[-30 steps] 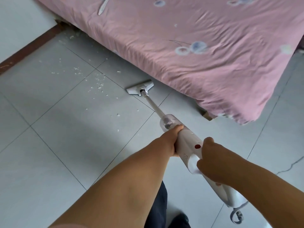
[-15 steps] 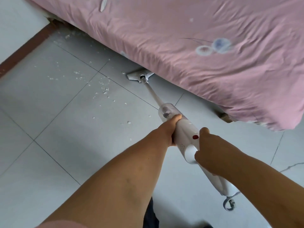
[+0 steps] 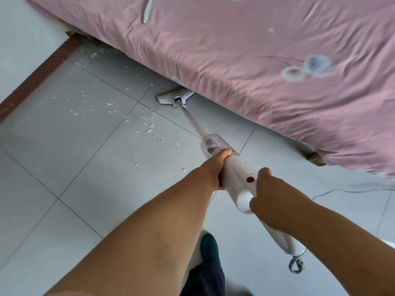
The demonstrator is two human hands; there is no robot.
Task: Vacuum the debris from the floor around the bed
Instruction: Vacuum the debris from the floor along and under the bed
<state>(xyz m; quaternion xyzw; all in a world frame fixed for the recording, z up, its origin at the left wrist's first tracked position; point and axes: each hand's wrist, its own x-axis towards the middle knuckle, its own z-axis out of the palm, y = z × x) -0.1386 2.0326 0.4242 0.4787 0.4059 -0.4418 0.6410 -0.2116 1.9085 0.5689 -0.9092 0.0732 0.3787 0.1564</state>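
A white stick vacuum (image 3: 237,176) slants across the grey tiled floor (image 3: 64,159). My left hand (image 3: 211,169) grips its body just behind the clear dust cup. My right hand (image 3: 271,197) holds the handle near the red button. The flat floor head (image 3: 174,98) lies at the bed's edge, partly under the hanging pink sheet (image 3: 256,60). White debris (image 3: 147,127) is scattered on the tiles to the left of the head, with more flecks near my left hand and by the wall corner.
A brown skirting strip (image 3: 36,82) runs along the white wall on the left. The vacuum's grey cord (image 3: 350,191) trails over the floor at right. A wooden bed leg (image 3: 315,157) shows under the sheet. My foot (image 3: 208,248) stands below my arms.
The floor head went from the open tile forward to the bed's edge, slipping partly under the sheet. My view has shifted toward the bed; both hands kept their grip.
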